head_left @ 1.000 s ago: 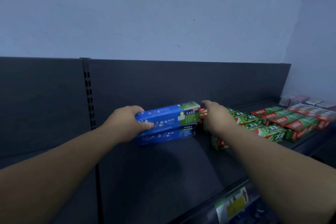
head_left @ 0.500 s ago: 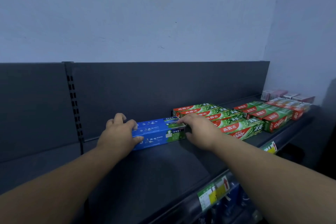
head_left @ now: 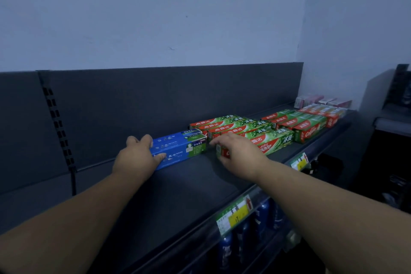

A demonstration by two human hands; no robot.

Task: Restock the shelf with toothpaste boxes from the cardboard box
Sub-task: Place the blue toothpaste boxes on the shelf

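– Gripping the left end of the blue toothpaste boxes [head_left: 180, 148], that's the left hand [head_left: 139, 158]: fingers curled over the top, thumb pressed on the front face.
– And where do those boxes sit?
– Flat on the dark shelf [head_left: 178, 189], lying lengthwise, set back from the front edge. It looks like two stacked, though the blur makes that hard to confirm. Their right end is just beside the green-and-red boxes [head_left: 262, 138].
– What about the right hand?
– The right hand [head_left: 238, 155] is palm down over the near-left corner of that green-and-red row. Its fingers are loose, reaching toward the blue stack and wrapped round nothing. Whether it touches the box beneath, I cannot tell.
– So the hands are apart?
– Apart, yes, one at each end of the blue stack.
– Anything further along?
– A second green-and-red block [head_left: 304, 127] lies to the right, with pale pink packs [head_left: 311, 100] in the far corner. A yellow-and-green price label [head_left: 235, 214] hangs on the shelf's front rail, and blue cans [head_left: 224, 249] stand on the level below.
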